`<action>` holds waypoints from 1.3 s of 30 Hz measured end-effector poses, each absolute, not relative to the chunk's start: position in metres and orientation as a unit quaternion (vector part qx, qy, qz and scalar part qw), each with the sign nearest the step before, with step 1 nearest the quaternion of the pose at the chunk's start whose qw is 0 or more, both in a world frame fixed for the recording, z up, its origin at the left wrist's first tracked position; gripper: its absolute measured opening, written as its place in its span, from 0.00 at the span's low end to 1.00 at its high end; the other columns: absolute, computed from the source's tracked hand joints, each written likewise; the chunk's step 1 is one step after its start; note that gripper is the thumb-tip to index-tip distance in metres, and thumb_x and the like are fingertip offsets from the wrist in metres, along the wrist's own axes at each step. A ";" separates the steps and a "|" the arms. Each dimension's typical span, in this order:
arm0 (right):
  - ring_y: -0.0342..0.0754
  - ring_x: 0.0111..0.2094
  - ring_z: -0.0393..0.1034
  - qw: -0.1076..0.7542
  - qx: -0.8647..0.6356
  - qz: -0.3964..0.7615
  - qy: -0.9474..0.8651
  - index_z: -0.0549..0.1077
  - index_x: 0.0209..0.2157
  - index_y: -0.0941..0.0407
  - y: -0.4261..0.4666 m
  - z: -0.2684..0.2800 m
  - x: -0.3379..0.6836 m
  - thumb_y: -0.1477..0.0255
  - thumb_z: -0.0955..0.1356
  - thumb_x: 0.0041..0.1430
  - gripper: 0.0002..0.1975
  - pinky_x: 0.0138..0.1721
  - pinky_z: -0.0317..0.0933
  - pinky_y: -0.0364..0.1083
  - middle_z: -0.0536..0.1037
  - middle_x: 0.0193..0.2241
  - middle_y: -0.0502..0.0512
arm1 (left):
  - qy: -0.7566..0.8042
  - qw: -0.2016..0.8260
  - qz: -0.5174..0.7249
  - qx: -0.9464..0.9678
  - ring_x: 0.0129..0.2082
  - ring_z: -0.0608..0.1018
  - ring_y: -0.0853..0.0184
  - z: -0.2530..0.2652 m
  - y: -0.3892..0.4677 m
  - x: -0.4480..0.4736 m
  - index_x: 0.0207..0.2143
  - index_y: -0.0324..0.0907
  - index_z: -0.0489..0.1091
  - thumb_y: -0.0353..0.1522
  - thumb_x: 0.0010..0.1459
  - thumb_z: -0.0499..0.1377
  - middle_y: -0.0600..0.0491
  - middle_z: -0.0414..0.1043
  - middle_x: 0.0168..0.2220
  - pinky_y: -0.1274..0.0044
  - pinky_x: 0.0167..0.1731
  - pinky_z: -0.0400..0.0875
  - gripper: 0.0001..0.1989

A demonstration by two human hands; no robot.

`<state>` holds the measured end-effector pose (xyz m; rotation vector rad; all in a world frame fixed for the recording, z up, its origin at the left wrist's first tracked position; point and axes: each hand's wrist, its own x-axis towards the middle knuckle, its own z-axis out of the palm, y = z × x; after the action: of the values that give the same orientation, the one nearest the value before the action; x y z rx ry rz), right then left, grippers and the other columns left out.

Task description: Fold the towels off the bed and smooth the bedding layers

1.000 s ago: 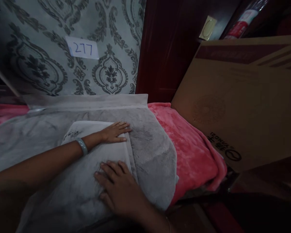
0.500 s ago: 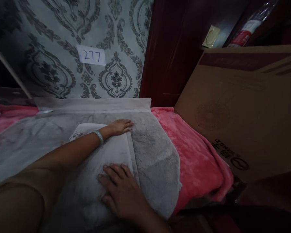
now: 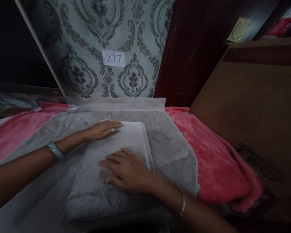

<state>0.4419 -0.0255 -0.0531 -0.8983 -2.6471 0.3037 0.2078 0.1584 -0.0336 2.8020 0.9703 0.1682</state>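
A pale grey plush cloth, folded into a thick flat rectangle, lies on a larger grey plush cover. My left hand rests flat on its far left part, fingers stretched toward the right, with a light green bangle on the wrist. Over the middle of the folded cloth is my right hand, palm down, fingers spread and slightly smeared by motion; a silver bangle circles that wrist. Neither hand grips anything.
Pink plush fabric shows on both sides of the grey cover. To the right leans a large cardboard box. Behind is patterned wallpaper with a paper label reading 277, and a dark red wooden panel. A dark screen-like panel stands at left.
My left hand has slid left from the cloth's far right corner to its far left part. My right hand has turned more sideways on the cloth. The view has shifted left.
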 end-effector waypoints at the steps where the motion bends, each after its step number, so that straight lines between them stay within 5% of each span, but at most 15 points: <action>1: 0.52 0.65 0.58 0.154 -0.288 0.094 -0.940 0.62 0.66 0.47 -0.022 -0.052 0.432 0.56 0.63 0.71 0.25 0.68 0.48 0.58 0.67 0.65 0.53 | 0.322 0.072 0.038 0.943 0.71 0.58 0.60 -0.037 0.153 0.210 0.69 0.50 0.58 0.51 0.69 0.37 0.50 0.56 0.71 0.64 0.70 0.49 0.33; 6: 0.52 0.73 0.38 0.103 -0.212 0.062 -0.970 0.59 0.68 0.46 -0.023 -0.060 0.404 0.53 0.61 0.71 0.28 0.71 0.37 0.59 0.51 0.72 0.51 | 0.333 0.034 0.003 0.942 0.74 0.48 0.54 -0.070 0.149 0.216 0.70 0.52 0.54 0.53 0.68 0.38 0.48 0.46 0.74 0.53 0.70 0.39 0.33; 15: 0.50 0.74 0.31 0.076 -0.222 0.089 -0.968 0.57 0.69 0.43 -0.024 -0.057 0.409 0.51 0.60 0.71 0.29 0.72 0.31 0.58 0.47 0.73 0.46 | 0.320 0.051 -0.032 0.945 0.72 0.52 0.50 -0.068 0.189 0.233 0.72 0.51 0.49 0.53 0.68 0.39 0.46 0.46 0.74 0.56 0.67 0.47 0.35; 27: 0.53 0.74 0.34 0.069 -0.209 0.088 -0.972 0.58 0.68 0.43 -0.023 -0.058 0.406 0.51 0.60 0.71 0.28 0.71 0.35 0.61 0.49 0.73 0.48 | 0.353 0.068 -0.027 0.933 0.73 0.50 0.53 -0.080 0.224 0.248 0.71 0.51 0.53 0.50 0.69 0.37 0.49 0.46 0.74 0.58 0.68 0.47 0.32; 33: 0.52 0.73 0.38 0.066 -0.208 0.057 -0.974 0.59 0.68 0.45 -0.024 -0.057 0.404 0.52 0.60 0.71 0.28 0.71 0.37 0.60 0.51 0.72 0.49 | 0.406 -0.069 0.011 0.911 0.71 0.54 0.44 -0.059 0.198 0.265 0.67 0.42 0.60 0.46 0.68 0.45 0.40 0.54 0.71 0.49 0.67 0.41 0.31; 39: 0.51 0.71 0.44 0.097 -0.247 0.037 -0.963 0.61 0.67 0.51 -0.040 -0.044 0.424 0.53 0.62 0.71 0.29 0.69 0.43 0.56 0.58 0.70 0.54 | 0.300 -0.011 0.034 0.953 0.72 0.55 0.56 -0.056 0.131 0.292 0.69 0.44 0.56 0.47 0.69 0.44 0.45 0.51 0.72 0.63 0.69 0.49 0.32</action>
<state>0.4235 -0.0403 -0.0436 -0.7318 -2.8526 0.1093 0.2916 0.1309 -0.0559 3.0152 0.9502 0.1077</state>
